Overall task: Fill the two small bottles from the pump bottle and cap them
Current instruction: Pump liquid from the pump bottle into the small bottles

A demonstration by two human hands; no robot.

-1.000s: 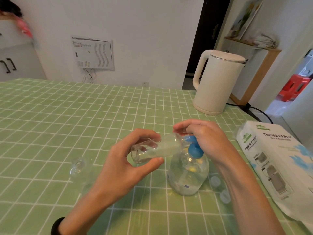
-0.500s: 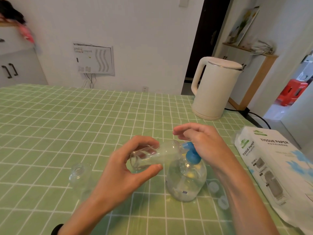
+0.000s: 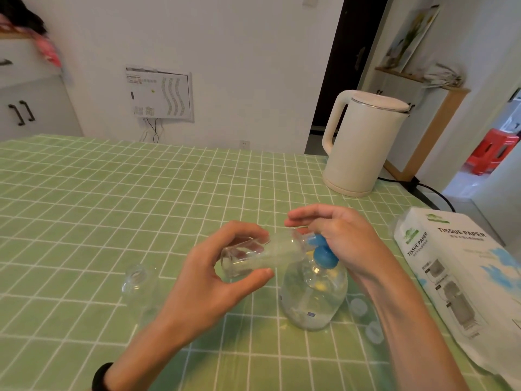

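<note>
My left hand (image 3: 208,280) grips a small clear bottle (image 3: 259,253), tipped on its side with its mouth at the blue nozzle of the pump bottle (image 3: 314,294). Whitish liquid lies along the small bottle's lower side. My right hand (image 3: 338,238) rests over the blue pump head (image 3: 324,256), fingers stretched out flat above it. A second small clear bottle (image 3: 139,286) stands uncapped on the green checked tablecloth (image 3: 112,207), left of my left hand. Two pale round caps (image 3: 359,306) lie on the cloth right of the pump bottle.
A cream electric kettle (image 3: 363,142) stands at the table's far right, its black cord running off the edge. A white tissue paper pack (image 3: 462,277) lies along the right edge. Cabinets and a wall box sit beyond the table.
The hands and bottles keep the same pose. The view has tilted up slightly, so everything sits lower in the frame. My right fingers look a little straighter over the pump.
</note>
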